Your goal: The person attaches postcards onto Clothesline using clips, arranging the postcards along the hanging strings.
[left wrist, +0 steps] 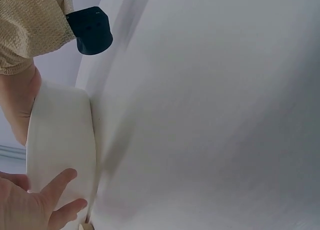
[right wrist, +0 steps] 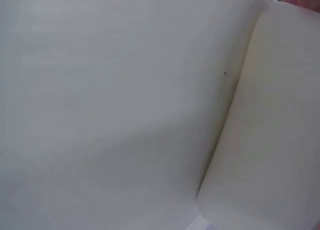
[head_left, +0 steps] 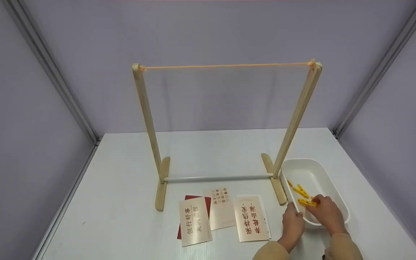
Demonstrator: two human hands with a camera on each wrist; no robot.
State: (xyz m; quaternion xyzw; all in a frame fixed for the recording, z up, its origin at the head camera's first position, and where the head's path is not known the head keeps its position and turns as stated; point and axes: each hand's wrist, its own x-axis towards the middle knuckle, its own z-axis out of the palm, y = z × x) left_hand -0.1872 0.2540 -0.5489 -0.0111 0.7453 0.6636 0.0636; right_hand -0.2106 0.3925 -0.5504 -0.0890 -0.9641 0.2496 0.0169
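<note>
In the head view my right hand (head_left: 328,213) reaches over the near end of a white plastic tub (head_left: 339,191) and pinches a yellow clothespin (head_left: 306,203). More yellow clothespins (head_left: 300,190) lie inside, along the tub's left side. My left hand (head_left: 293,224) holds the tub's left wall near the front corner. The left wrist view shows the left hand's fingers (left wrist: 62,182) against the outer wall, the thumb up at the rim. From the right wrist, mostly the tub's outside wall (right wrist: 270,120) shows; the right hand's grip is hidden there.
A wooden stand (head_left: 296,115) carries an orange string (head_left: 226,66) between two posts, with a white bar (head_left: 219,178) low between its feet. Several printed cards (head_left: 195,221) lie before it, some overlapping, including one on the right (head_left: 252,218). Walls enclose the white table (head_left: 121,187).
</note>
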